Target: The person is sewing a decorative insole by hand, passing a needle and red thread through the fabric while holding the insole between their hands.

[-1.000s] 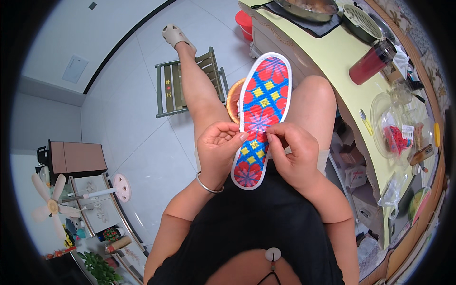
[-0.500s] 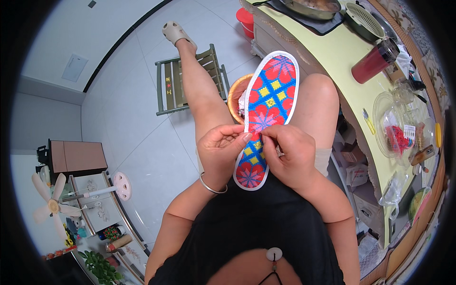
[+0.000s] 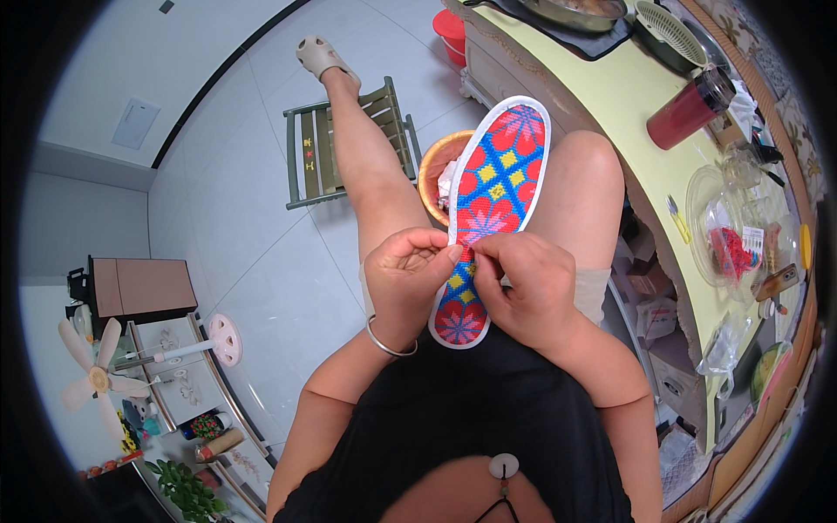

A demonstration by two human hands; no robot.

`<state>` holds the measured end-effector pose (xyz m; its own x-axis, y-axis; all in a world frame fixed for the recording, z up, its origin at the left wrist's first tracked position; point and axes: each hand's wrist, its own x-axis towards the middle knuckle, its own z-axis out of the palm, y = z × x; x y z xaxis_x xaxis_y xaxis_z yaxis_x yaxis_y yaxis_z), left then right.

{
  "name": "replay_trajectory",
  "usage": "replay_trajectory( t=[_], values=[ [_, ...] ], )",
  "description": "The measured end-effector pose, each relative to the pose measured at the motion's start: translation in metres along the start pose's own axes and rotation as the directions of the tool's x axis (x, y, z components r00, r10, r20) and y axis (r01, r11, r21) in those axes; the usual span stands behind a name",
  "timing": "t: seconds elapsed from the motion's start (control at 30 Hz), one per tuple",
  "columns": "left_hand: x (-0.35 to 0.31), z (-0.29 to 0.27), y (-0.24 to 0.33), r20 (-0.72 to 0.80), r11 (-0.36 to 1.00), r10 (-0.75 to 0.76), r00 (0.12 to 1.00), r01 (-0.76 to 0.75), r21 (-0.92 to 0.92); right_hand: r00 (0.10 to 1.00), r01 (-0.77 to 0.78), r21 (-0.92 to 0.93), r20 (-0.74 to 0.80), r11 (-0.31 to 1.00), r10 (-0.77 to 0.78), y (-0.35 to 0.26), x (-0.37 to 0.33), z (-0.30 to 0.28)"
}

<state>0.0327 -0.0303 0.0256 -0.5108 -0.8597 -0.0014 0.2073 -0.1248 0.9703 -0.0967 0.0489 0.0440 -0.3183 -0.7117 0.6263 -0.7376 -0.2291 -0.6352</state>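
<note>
Both hands hold an embroidered insole [image 3: 490, 218] over the lap. The left hand [image 3: 405, 275] pinches its left edge, and the right hand [image 3: 526, 292] grips its right edge. A small wooden bowl [image 3: 433, 170] sits just behind it.

Two hands, the left hand [image 3: 408, 277] and the right hand [image 3: 521, 288], are pinching one embroidered insole [image 3: 493, 205]. One wooden bowl [image 3: 433, 167], one folding stool [image 3: 316, 148], one red tumbler [image 3: 689, 112] and one fan [image 3: 91, 366] are showing.

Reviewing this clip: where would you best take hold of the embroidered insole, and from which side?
Grip the embroidered insole at its free toe end, coming from above the knees. It lies flat and tilted away, its heel half already pinched between the left hand and right hand.
</note>
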Motion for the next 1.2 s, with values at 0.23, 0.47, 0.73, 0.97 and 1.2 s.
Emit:
replay_trajectory(
  t=[0.23, 0.47, 0.73, 0.97, 1.2],
  values=[
    [-0.001, 0.0, -0.002, 0.008, 0.999, -0.002, 1.0, 0.002, -0.053, 1.0, 0.018, -0.019, -0.003, 1.0, -0.018, -0.001, 0.0, 0.001],
    [0.0, 0.0, -0.003, 0.044, 0.893, 0.282, 0.958, -0.279, 0.353, 0.999, -0.007, -0.012, 0.034, 1.0, 0.007, -0.003, 0.0, 0.001],
    [0.005, -0.002, -0.008, 0.165, 0.622, 0.586, 0.793, -0.571, 0.536, 0.991, -0.125, 0.097, 0.066, 0.987, 0.119, -0.005, 0.002, 0.007],
    [0.008, 0.0, -0.002, 0.208, 0.565, 0.623, 0.754, -0.618, 0.546, 0.974, -0.225, 0.277, 0.076, 0.934, 0.212, -0.005, -0.005, 0.007],
    [0.013, -0.016, 0.006, 0.025, 0.974, 0.128, 0.991, -0.121, -0.191, 0.935, -0.249, 0.361, -0.154, 0.899, 0.321, 0.018, 0.002, -0.017]
  ],
)
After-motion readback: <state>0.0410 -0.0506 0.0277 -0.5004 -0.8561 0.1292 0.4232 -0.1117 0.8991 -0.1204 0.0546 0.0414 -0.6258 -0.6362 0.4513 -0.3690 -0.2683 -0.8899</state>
